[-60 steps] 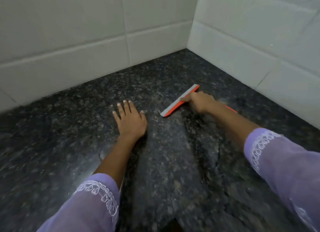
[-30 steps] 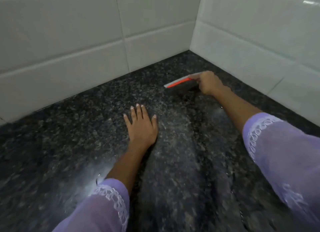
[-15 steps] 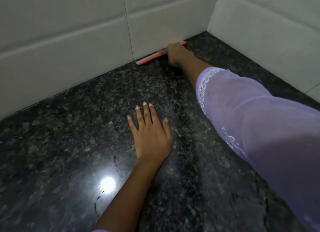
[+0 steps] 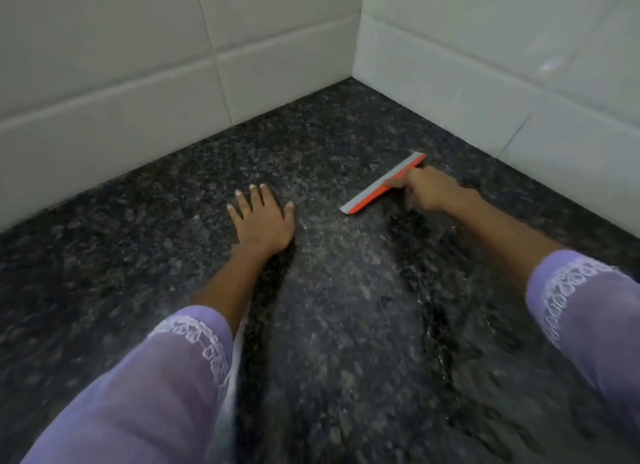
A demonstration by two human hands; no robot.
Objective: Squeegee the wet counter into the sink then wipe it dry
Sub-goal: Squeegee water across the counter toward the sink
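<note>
A dark speckled granite counter fills the view, with wet streaks and droplets near its middle and right. An orange squeegee with a grey blade lies blade-down on it, slanting from lower left to upper right. My right hand grips its handle from behind, and the handle is hidden under the fingers. My left hand rests flat on the counter to the left of the squeegee, fingers spread and straight. No sink is in view.
White tiled walls rise behind the counter and on the right, meeting in a corner beyond the squeegee. Purple sleeves with white lace trim cover both forearms.
My right hand has pulled the squeegee back from the foot of the rear wall toward me and to the right. My left hand stays flat on the counter.
</note>
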